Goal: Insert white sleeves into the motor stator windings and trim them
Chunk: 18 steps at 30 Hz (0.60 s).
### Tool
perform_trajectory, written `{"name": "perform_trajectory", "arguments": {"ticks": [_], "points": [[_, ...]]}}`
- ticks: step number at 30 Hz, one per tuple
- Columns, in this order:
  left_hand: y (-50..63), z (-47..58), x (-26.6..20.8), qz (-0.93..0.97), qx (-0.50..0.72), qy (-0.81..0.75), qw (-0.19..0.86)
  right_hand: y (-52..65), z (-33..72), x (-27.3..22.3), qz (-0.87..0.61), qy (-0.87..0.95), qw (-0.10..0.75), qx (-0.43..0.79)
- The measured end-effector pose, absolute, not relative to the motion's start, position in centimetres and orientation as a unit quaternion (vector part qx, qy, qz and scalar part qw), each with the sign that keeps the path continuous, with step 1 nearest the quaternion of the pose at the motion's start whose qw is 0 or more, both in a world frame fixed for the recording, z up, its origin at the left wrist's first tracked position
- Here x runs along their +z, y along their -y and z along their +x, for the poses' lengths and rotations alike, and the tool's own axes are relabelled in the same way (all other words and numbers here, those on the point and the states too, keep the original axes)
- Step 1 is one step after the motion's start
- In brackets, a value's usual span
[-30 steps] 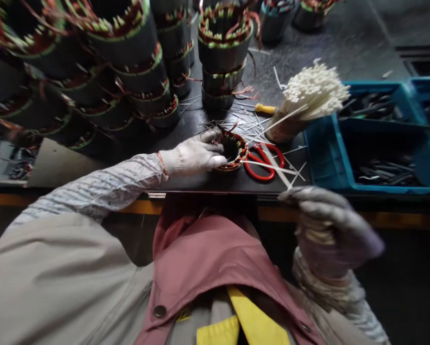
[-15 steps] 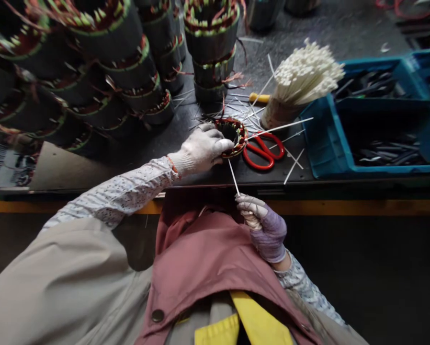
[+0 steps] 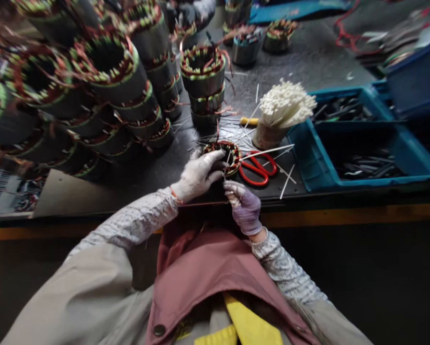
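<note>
A motor stator [image 3: 232, 152] with red windings and pale green slot liners sits on the dark bench near its front edge. My left hand [image 3: 200, 176], in a white glove, holds its near left side, with thumb and fingers lying across the rim. Close by on the right, my right hand [image 3: 244, 205], gloved in purple and white, is closed in a pinch. Between its fingertips is a thin white cable tie [image 3: 228, 160] running up to the stator's near side; its far end is hard to make out. Another white tie [image 3: 267, 151] sticks out from the stator's right side.
Red-handled scissors [image 3: 254, 180] lie right of the stator, among loose ties. Behind stand a tub of upright white ties [image 3: 270, 136] and a yellow handle [image 3: 249, 121]. Blue bins [image 3: 317, 165] with dark pieces are at right. Stacked stators [image 3: 139, 108] crowd the left.
My right hand has moved up and left to the stator, carrying the tie's end. My left hand's fingers have shifted on the rim. The view has tilted, showing more of the bench's back.
</note>
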<state>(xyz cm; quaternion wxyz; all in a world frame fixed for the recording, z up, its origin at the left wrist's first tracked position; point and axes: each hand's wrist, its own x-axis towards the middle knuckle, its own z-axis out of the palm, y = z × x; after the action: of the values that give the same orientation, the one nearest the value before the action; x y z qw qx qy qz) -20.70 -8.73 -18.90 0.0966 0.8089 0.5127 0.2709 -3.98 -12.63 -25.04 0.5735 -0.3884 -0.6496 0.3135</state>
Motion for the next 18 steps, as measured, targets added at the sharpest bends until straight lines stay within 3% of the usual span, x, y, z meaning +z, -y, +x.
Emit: {"name": "perform_trajectory", "arguments": {"ticks": [5, 10, 18], "points": [[9.2, -20.4, -20.7, 0.783, 0.371, -0.494, 0.071, 11.9, -2.8, -22.8, -0.419, 0.631, 0.567, 0.324], [8.8, -20.6, -20.9, 0.804, 0.37, -0.463, 0.047, 11.3, -2.7, -20.1, -0.409, 0.716, 0.509, 0.247], [8.7, -20.6, -20.7, 0.81, 0.339, -0.473, 0.071, 10.0, -3.1, -20.3, -0.439, 0.751, 0.44, 0.224]]}}
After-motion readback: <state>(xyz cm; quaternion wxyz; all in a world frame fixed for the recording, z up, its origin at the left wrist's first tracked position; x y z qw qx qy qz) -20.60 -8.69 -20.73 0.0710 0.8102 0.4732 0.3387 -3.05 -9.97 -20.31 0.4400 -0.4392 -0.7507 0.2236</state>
